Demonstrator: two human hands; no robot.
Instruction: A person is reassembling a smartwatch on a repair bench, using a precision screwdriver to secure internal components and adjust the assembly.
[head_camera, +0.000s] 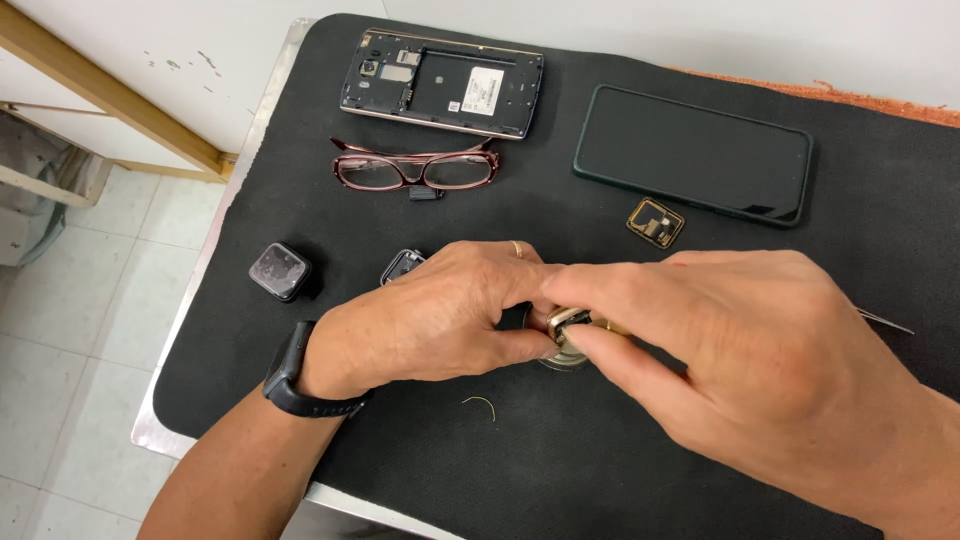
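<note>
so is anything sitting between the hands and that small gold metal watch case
Nothing visible does: the left hand and right hand both pinch the small gold metal watch case directly above the black mat.

**Layout on the worktop**

A mat (560, 450) covers the worktop (262, 110). At its far edge lies an opened phone (441, 83), with a whole phone (693, 153) to its right. Spectacles (415, 168) lie just in front of the opened phone. A small square part (655, 222) sits in front of the whole phone. A watch case (279, 271) lies at the left. Both hands meet mid-mat around a small metal case (566, 322), the left hand (420, 320) beside the right hand (730, 350).
</note>
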